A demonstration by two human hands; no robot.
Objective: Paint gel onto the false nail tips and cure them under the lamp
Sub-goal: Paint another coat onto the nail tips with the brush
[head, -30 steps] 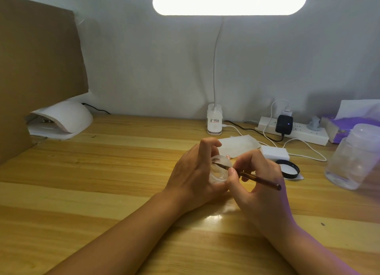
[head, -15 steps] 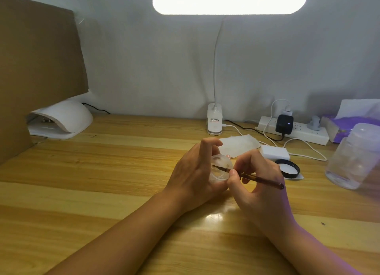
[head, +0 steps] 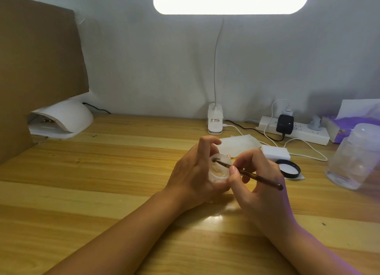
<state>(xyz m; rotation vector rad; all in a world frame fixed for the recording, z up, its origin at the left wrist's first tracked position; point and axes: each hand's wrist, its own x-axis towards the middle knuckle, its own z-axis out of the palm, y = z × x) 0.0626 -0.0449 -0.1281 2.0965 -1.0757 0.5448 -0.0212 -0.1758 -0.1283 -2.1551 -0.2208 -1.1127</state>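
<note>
Fingers (head: 245,157) of the right hand (head: 265,192) pinch the brush (head: 259,178) close to its bristles. The tip sits inside the gel jar (head: 220,172), which the left hand (head: 193,176) grips, tilted, over the middle of the desk (head: 102,182). Step in hand: loading gel. Next move: lift the loaded brush clear and carry it to a nail tip; none is discernible. The curing lamp (head: 61,120) stands at the far left corner.

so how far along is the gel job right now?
Done: the gel jar is open, and a black lid lies on the desk. In hand: the left hand holds the jar, the right hand pinches the brush, bristles dipped inside. Left: painting the tips, none clearly in view, and curing; the nail lamp sits far left.
</note>
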